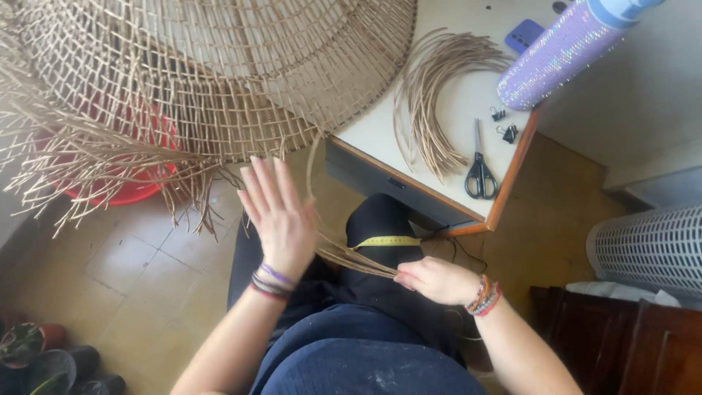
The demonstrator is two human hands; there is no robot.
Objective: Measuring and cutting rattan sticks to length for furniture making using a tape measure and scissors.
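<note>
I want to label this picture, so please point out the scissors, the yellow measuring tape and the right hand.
scissors (479,168): head view, on the pivot above the black handles.
yellow measuring tape (386,241): head view, middle of the strip across the knee.
right hand (437,279): head view, back of the hand.

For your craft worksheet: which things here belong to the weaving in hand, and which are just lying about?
In use: woven frame, strands in right hand, left hand, spare strands.

Lying about: scissors, clips, bottle, phone, red tub.

tan open-grid wicker weave (219,66), what I see as a red tub (124,192) behind it, lilac sparkly bottle (556,53), black-handled scissors (480,167), yellow tape measure (386,241), cream tabletop (409,146)
</note>
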